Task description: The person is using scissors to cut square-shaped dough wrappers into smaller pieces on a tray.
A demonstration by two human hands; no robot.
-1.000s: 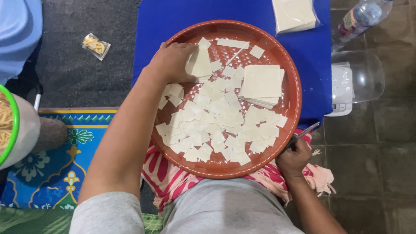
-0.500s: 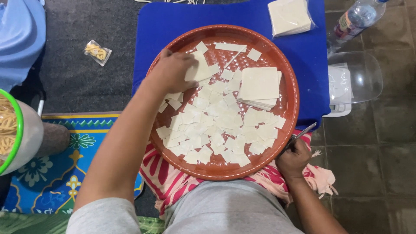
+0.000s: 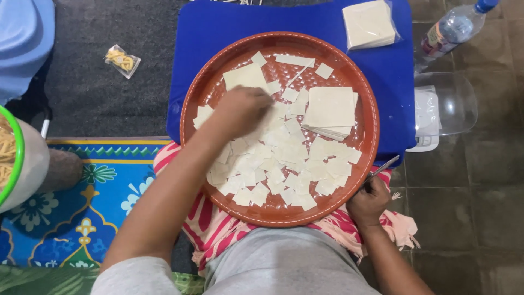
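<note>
One round brown tray (image 3: 191,117) on blue board (image 3: 218,33), heaped with many pale cut squares (image 3: 273,158); one uncut stack (image 3: 329,107) at right. Left hand (image 3: 243,109) flat on squares, grip unclear. Right hand (image 3: 368,201) closed around thin blade (image 3: 383,166) by rim. Beyond: one packet (image 3: 370,23), one bottle (image 3: 452,28).

Head camera looks straight down, near tray (image 3: 192,104).

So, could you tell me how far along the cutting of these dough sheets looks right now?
Many small cut squares already cover the round tray. The left hand rests among them, while the right hand holds a thin metal blade at the rim. A stack of uncut sheets sits on the tray and a wrapped pack lies beyond it.
</note>
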